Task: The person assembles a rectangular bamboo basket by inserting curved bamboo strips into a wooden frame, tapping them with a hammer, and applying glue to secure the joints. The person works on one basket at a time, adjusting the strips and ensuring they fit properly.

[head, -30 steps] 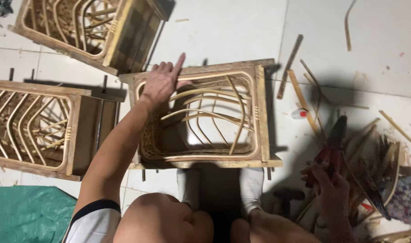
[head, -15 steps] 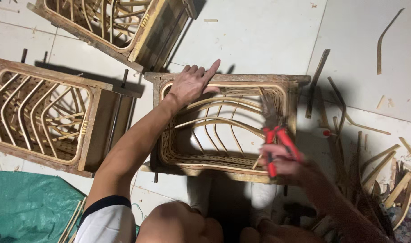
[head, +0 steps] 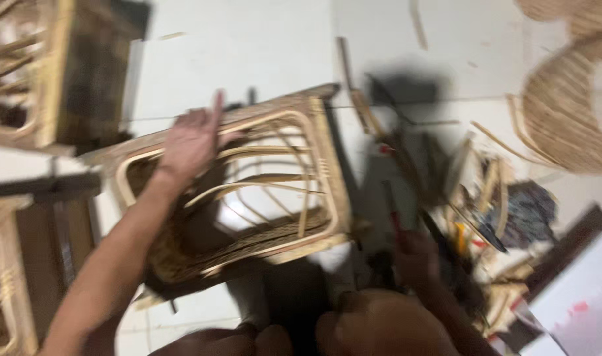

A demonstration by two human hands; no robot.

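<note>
The picture is blurred by motion. My left hand (head: 192, 142) lies flat, fingers spread, on the top edge of a rattan and wood frame (head: 327, 178) that rests on the white floor in front of me. My right hand (head: 416, 254) is low at the right of the frame, closed around a red-handled pliers-like tool (head: 394, 221) that points up; the tool is smeared and hard to make out. Curved cane strips cross the inside of the frame.
Another rattan frame (head: 50, 72) stands at the upper left, and a third (head: 10, 264) at the left edge. A pile of cane offcuts and tools (head: 479, 198) lies to the right. A woven rattan piece (head: 571, 112) is at the upper right.
My right hand with the red-handled tool has dropped from over the frame's right side to beside its lower right corner. The view has swung and the frame looks tilted.
</note>
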